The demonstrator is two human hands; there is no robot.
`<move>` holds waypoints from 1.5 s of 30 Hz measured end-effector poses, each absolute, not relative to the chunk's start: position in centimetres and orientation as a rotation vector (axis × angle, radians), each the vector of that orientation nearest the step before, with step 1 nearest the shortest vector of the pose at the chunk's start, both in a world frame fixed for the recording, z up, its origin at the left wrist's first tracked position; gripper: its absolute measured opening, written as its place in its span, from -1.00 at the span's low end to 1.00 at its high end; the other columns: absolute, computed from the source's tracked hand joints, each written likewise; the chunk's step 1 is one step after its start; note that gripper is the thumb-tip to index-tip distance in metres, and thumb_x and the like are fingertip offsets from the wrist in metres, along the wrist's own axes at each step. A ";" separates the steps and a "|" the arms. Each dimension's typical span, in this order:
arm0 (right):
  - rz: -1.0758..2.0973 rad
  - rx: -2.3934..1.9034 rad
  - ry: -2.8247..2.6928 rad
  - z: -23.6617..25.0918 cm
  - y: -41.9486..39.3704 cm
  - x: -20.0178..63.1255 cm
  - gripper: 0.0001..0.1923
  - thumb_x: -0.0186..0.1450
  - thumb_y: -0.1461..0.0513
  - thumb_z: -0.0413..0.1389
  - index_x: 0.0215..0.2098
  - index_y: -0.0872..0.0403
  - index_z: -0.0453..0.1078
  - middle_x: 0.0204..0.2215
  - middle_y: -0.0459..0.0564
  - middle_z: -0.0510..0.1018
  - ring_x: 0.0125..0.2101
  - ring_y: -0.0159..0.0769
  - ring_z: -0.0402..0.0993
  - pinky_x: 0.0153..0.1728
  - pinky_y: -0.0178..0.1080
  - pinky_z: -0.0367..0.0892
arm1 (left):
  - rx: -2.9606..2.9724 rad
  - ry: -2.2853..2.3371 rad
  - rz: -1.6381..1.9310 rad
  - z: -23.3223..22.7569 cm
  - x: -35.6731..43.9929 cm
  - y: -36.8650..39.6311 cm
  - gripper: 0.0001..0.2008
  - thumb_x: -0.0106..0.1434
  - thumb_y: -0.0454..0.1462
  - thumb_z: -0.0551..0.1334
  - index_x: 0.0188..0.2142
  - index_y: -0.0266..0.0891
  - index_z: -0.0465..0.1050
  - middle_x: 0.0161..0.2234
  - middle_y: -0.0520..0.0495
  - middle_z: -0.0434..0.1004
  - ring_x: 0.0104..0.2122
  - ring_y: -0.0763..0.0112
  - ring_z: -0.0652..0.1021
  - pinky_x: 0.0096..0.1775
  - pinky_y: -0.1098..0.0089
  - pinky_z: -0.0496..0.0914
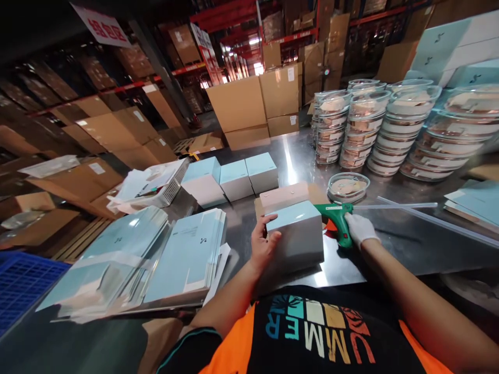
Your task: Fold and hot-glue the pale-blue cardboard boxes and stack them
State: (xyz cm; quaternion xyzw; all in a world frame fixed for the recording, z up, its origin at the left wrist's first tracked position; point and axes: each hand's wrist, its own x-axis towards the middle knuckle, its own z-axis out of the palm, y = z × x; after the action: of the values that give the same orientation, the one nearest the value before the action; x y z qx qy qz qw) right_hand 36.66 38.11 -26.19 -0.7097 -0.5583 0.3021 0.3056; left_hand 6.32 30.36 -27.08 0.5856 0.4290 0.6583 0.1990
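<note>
Cardboard cartons (237, 104) are piling up on red storage racks (234, 13) around a steel packing table (409, 249), with stacked lidded containers (362, 130) and flat box blanks (187, 254) showing a warehouse packing station.

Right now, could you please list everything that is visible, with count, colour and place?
light blue box: one, pale blue top, front centre of the table, under the left hand
glue gun: one, green, right of that box, with a clear stick out the back
closed boxes: three, light blue, in a row behind
flat box sheets: two piles, light blue, left part of the table
round clear containers: many, stacked, far right; one single container in front of them
metal table: one, silver
cardboard cartons: many, brown, on the floor and shelves behind
blue crate: one, lower left
left hand: bare, on the box's side
right hand: white glove, gripping the glue gun
</note>
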 end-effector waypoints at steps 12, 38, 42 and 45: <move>1.136 -0.956 -1.522 -22.0 34.9 29.0 -0.46 0.28 -0.07 0.22 0.12 0.02 0.40 0.14 0.16 0.64 0.17 -0.02 0.56 0.28 0.02 0.42 | 1.718 1.141 1.662 -27.6 6.8 30.8 -0.29 0.25 0.37 0.34 -0.03 -0.18 0.65 -0.09 -0.20 0.70 -0.08 0.08 0.67 -0.01 0.18 0.54; 0.778 -0.523 -1.991 -25.4 32.5 32.4 -0.40 0.49 0.24 0.27 0.41 -0.37 0.42 0.48 -0.07 0.39 0.47 -0.10 0.32 0.48 0.10 0.26 | 2.443 0.602 1.473 -24.2 2.9 31.0 -0.70 0.45 -0.03 0.41 0.08 -0.05 0.68 0.02 -0.18 0.77 0.19 0.04 0.65 0.19 -0.07 0.57; 0.957 -0.672 -1.898 -28.7 32.3 32.2 0.29 0.33 -0.08 0.42 0.70 -0.13 -0.34 0.65 0.20 -0.06 0.59 0.07 0.00 0.53 0.21 0.09 | 2.632 0.534 1.327 -23.3 3.2 30.9 -0.50 0.41 -0.01 0.44 0.26 -0.10 0.57 0.16 -0.28 0.70 0.27 -0.02 0.60 0.22 -0.07 0.55; 1.062 -0.746 -1.905 -30.6 32.4 31.9 0.46 0.24 -0.13 0.44 0.69 0.03 -0.46 0.64 0.33 -0.14 0.57 0.15 0.07 0.50 0.18 0.17 | 2.670 0.544 1.286 -23.2 3.6 30.6 -0.52 0.50 -0.11 0.36 0.36 -0.06 0.49 0.19 -0.27 0.69 0.30 0.00 0.59 0.23 -0.07 0.56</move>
State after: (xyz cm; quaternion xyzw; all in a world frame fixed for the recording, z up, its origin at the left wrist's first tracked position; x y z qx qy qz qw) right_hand 31.87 32.36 -30.60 -0.2959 -0.7552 0.4209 0.4063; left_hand 3.64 30.56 -23.20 0.8843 0.1801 0.4260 0.0640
